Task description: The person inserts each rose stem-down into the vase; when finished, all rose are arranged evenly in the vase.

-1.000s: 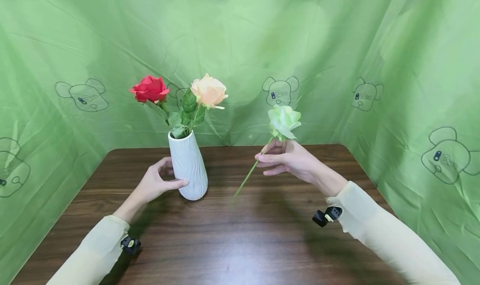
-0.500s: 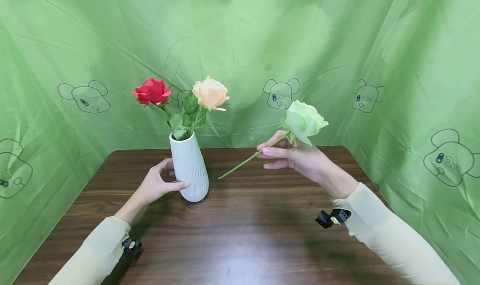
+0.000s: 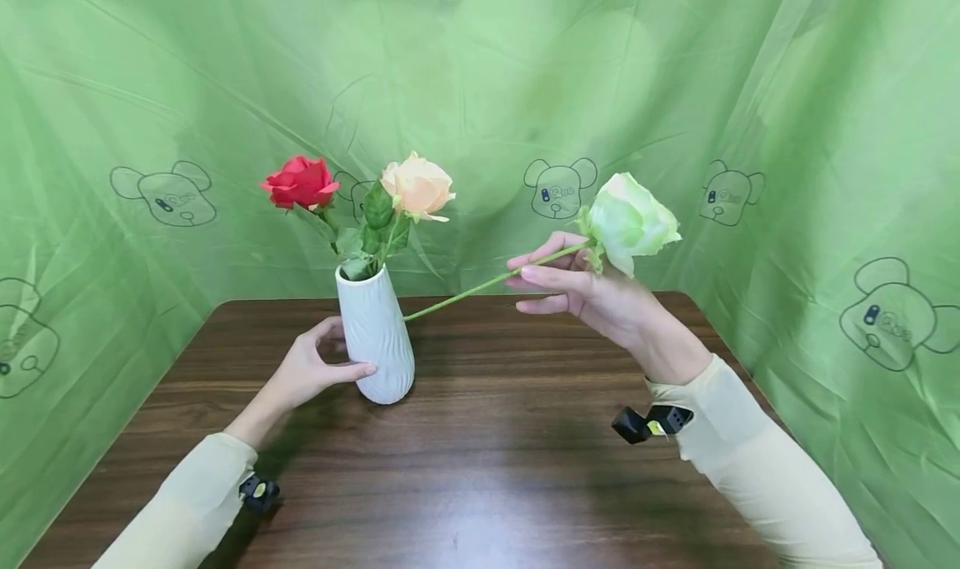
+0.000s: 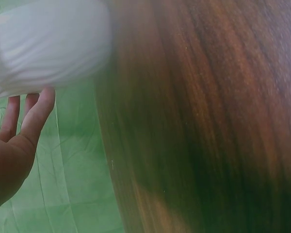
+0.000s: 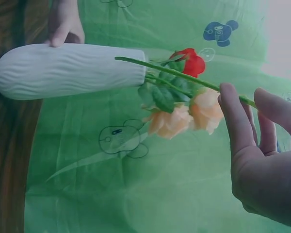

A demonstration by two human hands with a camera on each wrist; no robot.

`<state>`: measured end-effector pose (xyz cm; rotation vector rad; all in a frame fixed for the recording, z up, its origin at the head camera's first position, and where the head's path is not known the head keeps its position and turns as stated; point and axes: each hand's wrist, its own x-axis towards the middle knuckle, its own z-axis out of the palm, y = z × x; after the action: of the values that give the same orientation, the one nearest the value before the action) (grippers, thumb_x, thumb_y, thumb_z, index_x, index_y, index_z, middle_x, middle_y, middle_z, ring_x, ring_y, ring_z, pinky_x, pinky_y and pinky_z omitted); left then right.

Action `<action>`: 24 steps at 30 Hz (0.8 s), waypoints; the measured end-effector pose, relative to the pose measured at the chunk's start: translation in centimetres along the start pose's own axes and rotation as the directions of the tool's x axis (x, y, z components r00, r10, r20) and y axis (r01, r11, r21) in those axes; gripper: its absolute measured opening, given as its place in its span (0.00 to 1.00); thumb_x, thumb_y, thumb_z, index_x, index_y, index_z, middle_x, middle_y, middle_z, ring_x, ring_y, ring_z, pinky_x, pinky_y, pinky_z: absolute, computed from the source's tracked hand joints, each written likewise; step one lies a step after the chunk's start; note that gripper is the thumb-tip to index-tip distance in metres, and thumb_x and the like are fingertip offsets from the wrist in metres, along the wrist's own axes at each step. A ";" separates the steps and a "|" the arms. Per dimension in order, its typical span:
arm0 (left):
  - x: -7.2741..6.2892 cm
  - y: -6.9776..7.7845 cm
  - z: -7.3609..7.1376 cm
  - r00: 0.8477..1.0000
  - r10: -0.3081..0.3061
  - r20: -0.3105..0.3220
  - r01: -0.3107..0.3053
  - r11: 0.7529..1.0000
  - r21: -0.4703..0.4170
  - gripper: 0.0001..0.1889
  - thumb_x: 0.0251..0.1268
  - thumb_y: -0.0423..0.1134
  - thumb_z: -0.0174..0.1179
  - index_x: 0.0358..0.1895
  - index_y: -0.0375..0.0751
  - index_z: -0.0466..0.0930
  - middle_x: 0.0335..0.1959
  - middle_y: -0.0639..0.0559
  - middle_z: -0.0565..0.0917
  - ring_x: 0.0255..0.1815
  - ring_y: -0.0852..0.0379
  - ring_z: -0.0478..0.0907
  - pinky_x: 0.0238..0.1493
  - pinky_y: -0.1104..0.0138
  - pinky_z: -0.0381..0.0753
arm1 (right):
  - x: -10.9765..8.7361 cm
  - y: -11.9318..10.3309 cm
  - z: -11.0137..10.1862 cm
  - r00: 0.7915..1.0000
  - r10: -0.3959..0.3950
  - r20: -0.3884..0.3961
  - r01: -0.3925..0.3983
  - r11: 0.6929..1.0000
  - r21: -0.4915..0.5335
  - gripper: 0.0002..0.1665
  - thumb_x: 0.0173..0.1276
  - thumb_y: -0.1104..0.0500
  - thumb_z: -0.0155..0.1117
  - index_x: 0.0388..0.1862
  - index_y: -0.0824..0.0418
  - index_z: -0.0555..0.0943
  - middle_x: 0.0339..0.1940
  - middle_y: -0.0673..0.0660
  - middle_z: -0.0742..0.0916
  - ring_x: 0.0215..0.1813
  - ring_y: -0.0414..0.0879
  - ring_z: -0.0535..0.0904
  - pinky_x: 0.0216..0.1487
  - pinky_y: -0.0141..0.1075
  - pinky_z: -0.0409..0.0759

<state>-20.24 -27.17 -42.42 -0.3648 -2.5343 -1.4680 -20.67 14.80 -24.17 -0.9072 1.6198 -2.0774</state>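
A white ridged vase (image 3: 378, 336) stands on the table, holding a red rose (image 3: 302, 182) and a peach rose (image 3: 418, 187) with green leaves; two peach blooms (image 5: 170, 121) show in the right wrist view. My left hand (image 3: 313, 367) grips the vase low on its left side, thumb in front and fingers behind. Between thumb and fingers, my right hand (image 3: 611, 306) pinches the stem of a pale green-white rose (image 3: 633, 223) just below its bloom. This stem (image 5: 184, 75) slants down left, its tip overlapping the vase's right side in the head view.
The dark wooden table (image 3: 480, 452) reaches back to a green cloth backdrop (image 3: 480, 77) printed with bear outlines. The same cloth hangs at both sides. Black wrist cameras (image 3: 651, 423) sit on the pale sleeves (image 3: 757, 452).
The green-white rose has tilted over, its bloom going right and up and its stem tip swinging left and up to the vase. My left hand stays on the vase.
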 end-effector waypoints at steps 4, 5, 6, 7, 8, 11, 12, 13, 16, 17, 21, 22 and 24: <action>-0.1 0.0 0.1 1.000 0.006 0.001 -0.006 1.000 -0.006 0.35 0.49 0.44 0.82 0.63 0.48 0.76 0.51 0.52 0.85 0.50 0.49 0.82 0.48 0.60 0.81 | 0.5 -1.0 0.5 0.999 -0.040 -0.015 0.040 0.999 0.012 0.09 0.71 0.69 0.65 0.42 0.56 0.86 0.51 0.60 0.88 0.55 0.57 0.85 0.55 0.57 0.80; -0.1 0.0 0.1 1.000 0.007 0.001 -0.007 1.000 -0.008 0.36 0.49 0.44 0.82 0.63 0.47 0.76 0.51 0.51 0.85 0.50 0.49 0.82 0.48 0.58 0.82 | 0.7 -1.2 0.6 0.999 -0.050 -0.020 0.051 0.998 0.025 0.09 0.71 0.70 0.65 0.42 0.57 0.86 0.51 0.61 0.88 0.55 0.57 0.85 0.55 0.58 0.80; -0.1 0.0 0.1 1.000 0.007 0.001 -0.007 1.000 -0.011 0.36 0.49 0.44 0.82 0.63 0.47 0.76 0.51 0.51 0.85 0.51 0.49 0.82 0.49 0.56 0.82 | 0.8 -1.4 0.8 0.998 -0.060 -0.024 0.061 0.998 0.034 0.09 0.71 0.70 0.65 0.42 0.57 0.86 0.51 0.61 0.88 0.55 0.57 0.85 0.55 0.58 0.80; -0.1 0.1 0.1 1.000 0.007 0.002 -0.007 1.000 -0.012 0.36 0.49 0.44 0.82 0.63 0.47 0.76 0.51 0.51 0.85 0.51 0.48 0.82 0.49 0.54 0.82 | 0.9 -1.5 1.0 0.997 -0.066 -0.027 0.067 0.997 0.042 0.09 0.71 0.70 0.65 0.42 0.57 0.86 0.51 0.61 0.88 0.55 0.57 0.85 0.54 0.57 0.81; -0.1 0.1 0.1 1.000 0.007 0.004 -0.007 1.000 -0.014 0.36 0.50 0.44 0.81 0.63 0.47 0.76 0.51 0.50 0.84 0.51 0.48 0.82 0.49 0.52 0.81 | 1.0 -1.6 1.1 0.997 -0.071 -0.029 0.072 0.996 0.050 0.09 0.71 0.70 0.65 0.42 0.57 0.86 0.51 0.61 0.88 0.55 0.58 0.85 0.54 0.57 0.81; -0.1 0.0 0.1 1.000 0.004 0.006 -0.004 1.000 -0.015 0.36 0.50 0.45 0.81 0.64 0.47 0.76 0.52 0.51 0.84 0.51 0.49 0.82 0.50 0.50 0.81 | 1.3 -1.7 1.5 0.997 -0.068 -0.035 0.070 0.996 0.062 0.10 0.71 0.71 0.64 0.41 0.58 0.86 0.51 0.61 0.88 0.55 0.58 0.85 0.54 0.57 0.81; -0.1 0.0 0.2 1.000 0.002 0.007 -0.002 1.000 -0.016 0.36 0.50 0.45 0.81 0.64 0.47 0.76 0.51 0.51 0.84 0.51 0.49 0.82 0.50 0.50 0.81 | 1.4 -1.7 1.6 0.997 -0.065 -0.039 0.067 0.996 0.061 0.11 0.71 0.71 0.63 0.41 0.57 0.86 0.51 0.61 0.88 0.55 0.57 0.85 0.54 0.57 0.81; -0.1 -0.1 0.2 1.000 0.001 0.007 0.000 1.000 -0.016 0.36 0.50 0.45 0.81 0.64 0.47 0.76 0.51 0.51 0.84 0.51 0.49 0.82 0.50 0.51 0.81 | 1.5 -1.6 1.6 0.997 -0.062 -0.042 0.065 0.996 0.062 0.11 0.72 0.71 0.63 0.41 0.57 0.86 0.51 0.61 0.88 0.56 0.57 0.85 0.54 0.56 0.81; -0.2 -0.2 0.3 1.000 -0.003 0.010 0.003 1.000 -0.017 0.36 0.50 0.44 0.81 0.63 0.47 0.76 0.51 0.51 0.84 0.51 0.50 0.82 0.50 0.51 0.81 | 1.8 -1.6 1.7 0.997 -0.060 -0.054 0.064 0.996 0.069 0.11 0.72 0.71 0.62 0.41 0.57 0.86 0.51 0.61 0.88 0.56 0.57 0.85 0.55 0.56 0.81; -0.2 -0.2 0.3 1.000 -0.003 0.009 0.003 1.000 -0.019 0.36 0.50 0.44 0.81 0.64 0.47 0.76 0.51 0.51 0.84 0.51 0.50 0.82 0.50 0.51 0.81 | 1.8 -1.6 1.8 0.996 -0.060 -0.058 0.064 0.995 0.072 0.11 0.72 0.71 0.61 0.41 0.57 0.87 0.50 0.61 0.88 0.56 0.57 0.84 0.55 0.56 0.81; -0.2 -0.2 0.4 1.000 -0.002 0.007 0.002 1.000 -0.014 0.36 0.50 0.44 0.81 0.64 0.47 0.76 0.51 0.51 0.85 0.51 0.50 0.82 0.49 0.57 0.81 | 2.2 -1.5 1.7 0.995 -0.062 -0.076 0.066 0.996 0.062 0.11 0.72 0.71 0.61 0.40 0.57 0.86 0.51 0.61 0.88 0.57 0.57 0.84 0.55 0.56 0.81; -0.2 -0.2 0.4 1.000 -0.001 0.007 0.001 1.000 -0.013 0.36 0.50 0.44 0.81 0.64 0.47 0.76 0.51 0.51 0.85 0.51 0.50 0.82 0.49 0.58 0.81 | 2.4 -1.5 1.6 0.995 -0.059 -0.078 0.064 0.996 0.061 0.11 0.72 0.71 0.61 0.40 0.58 0.86 0.51 0.61 0.88 0.57 0.57 0.84 0.55 0.55 0.81; -0.1 -0.1 0.4 1.000 0.000 0.006 0.000 1.000 -0.009 0.36 0.50 0.45 0.81 0.64 0.48 0.76 0.51 0.52 0.85 0.50 0.50 0.82 0.49 0.60 0.81 | 2.7 -1.3 1.5 0.995 -0.056 -0.082 0.060 0.997 0.055 0.11 0.72 0.71 0.60 0.41 0.58 0.86 0.51 0.60 0.88 0.57 0.57 0.84 0.54 0.54 0.82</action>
<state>-20.15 -26.91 -42.73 -0.3707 -2.5328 -1.4811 -21.47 12.39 -21.97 -0.8721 1.5817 -2.2142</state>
